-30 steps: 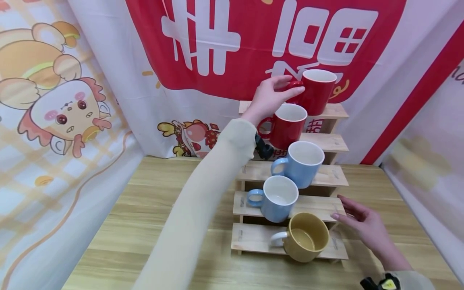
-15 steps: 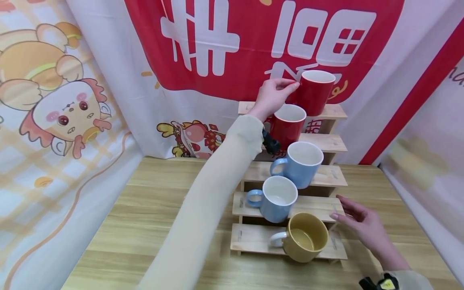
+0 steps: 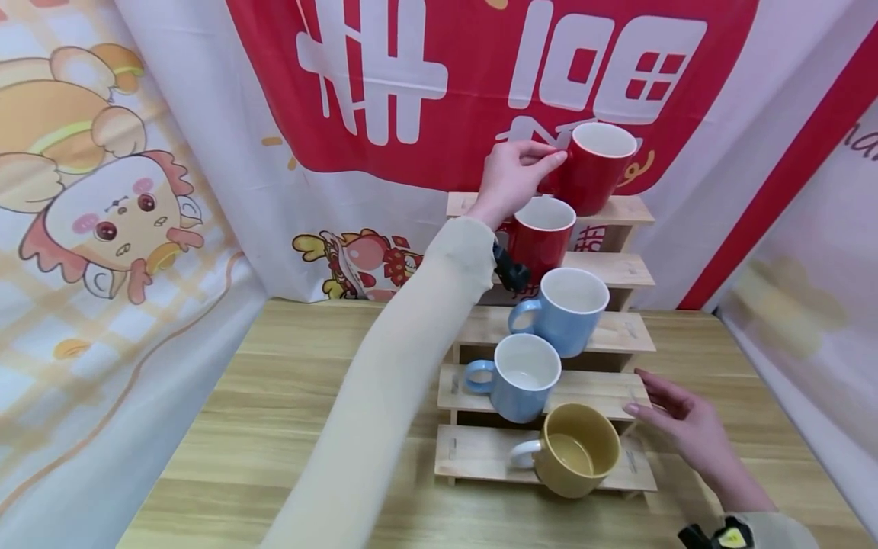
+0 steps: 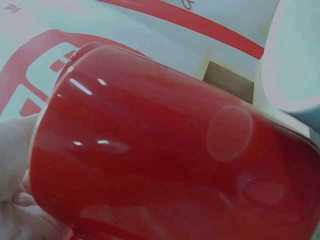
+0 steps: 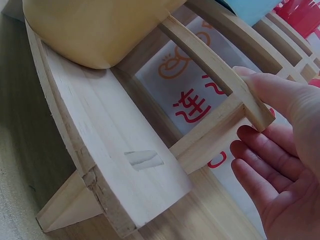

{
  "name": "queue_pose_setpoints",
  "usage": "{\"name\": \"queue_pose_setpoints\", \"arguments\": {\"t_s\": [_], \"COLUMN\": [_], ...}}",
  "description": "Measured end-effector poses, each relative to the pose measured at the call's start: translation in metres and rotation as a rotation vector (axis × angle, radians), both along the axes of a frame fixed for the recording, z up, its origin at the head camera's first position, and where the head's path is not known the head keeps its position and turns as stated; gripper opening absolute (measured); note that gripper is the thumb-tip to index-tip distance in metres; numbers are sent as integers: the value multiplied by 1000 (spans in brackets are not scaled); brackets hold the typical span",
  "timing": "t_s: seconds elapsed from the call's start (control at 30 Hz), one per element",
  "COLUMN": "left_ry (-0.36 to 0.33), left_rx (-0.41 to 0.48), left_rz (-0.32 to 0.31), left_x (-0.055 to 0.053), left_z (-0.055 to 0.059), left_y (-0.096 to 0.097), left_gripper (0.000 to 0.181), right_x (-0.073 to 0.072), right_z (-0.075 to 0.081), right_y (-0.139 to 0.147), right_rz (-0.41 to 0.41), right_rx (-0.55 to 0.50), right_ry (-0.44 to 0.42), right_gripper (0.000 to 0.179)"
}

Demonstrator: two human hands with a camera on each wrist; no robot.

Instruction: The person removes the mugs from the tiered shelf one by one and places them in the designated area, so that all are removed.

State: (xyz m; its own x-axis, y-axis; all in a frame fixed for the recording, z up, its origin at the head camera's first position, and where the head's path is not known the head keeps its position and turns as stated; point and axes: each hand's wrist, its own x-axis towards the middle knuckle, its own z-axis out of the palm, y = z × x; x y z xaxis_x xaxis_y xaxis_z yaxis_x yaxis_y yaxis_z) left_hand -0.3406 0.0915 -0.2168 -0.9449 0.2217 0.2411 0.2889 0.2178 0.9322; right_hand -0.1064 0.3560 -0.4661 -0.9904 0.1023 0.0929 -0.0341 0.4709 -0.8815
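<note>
A stepped wooden rack (image 3: 480,454) holds several mugs. On its top step stands a red mug (image 3: 597,168), tilted a little, and my left hand (image 3: 524,168) pinches its handle from the left. In the left wrist view that red mug (image 4: 165,150) fills the frame, with my left hand (image 4: 15,165) at its lower left. Below it sit a second red mug (image 3: 542,232), two blue mugs (image 3: 569,309) (image 3: 521,374) and a yellow mug (image 3: 576,450). My right hand (image 3: 675,419) is open at the rack's right end; its thumb (image 5: 270,90) touches a slat end.
The rack stands on a light wooden table (image 3: 274,396), backed by a red and white banner (image 3: 411,76). Printed cloth walls close in the left (image 3: 103,229) and right sides. In the right wrist view the yellow mug (image 5: 95,30) sits on the lowest step (image 5: 100,150).
My left hand's fingers have closed over the top red mug's handle, which no longer shows. The right hand has stayed where it was.
</note>
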Motion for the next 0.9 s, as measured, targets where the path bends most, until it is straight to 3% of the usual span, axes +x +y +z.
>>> {"name": "queue_pose_setpoints", "arguments": {"t_s": [0.23,0.53,0.9], "left_ry": [14,42,64], "left_rx": [118,168,257], "left_rz": [-7,14,112], "left_x": [12,31,35], "left_z": [15,34,32], "left_y": [-17,-58,-121], "left_gripper": [33,32,38], "right_x": [0,1,1], "right_z": [1,2,2], "right_y": [-3,-1,-6], "right_rz": [6,9,0], "right_rx": [-2,-7,-16], "right_ry": [1,2,-28], "right_gripper": [65,65,68]}}
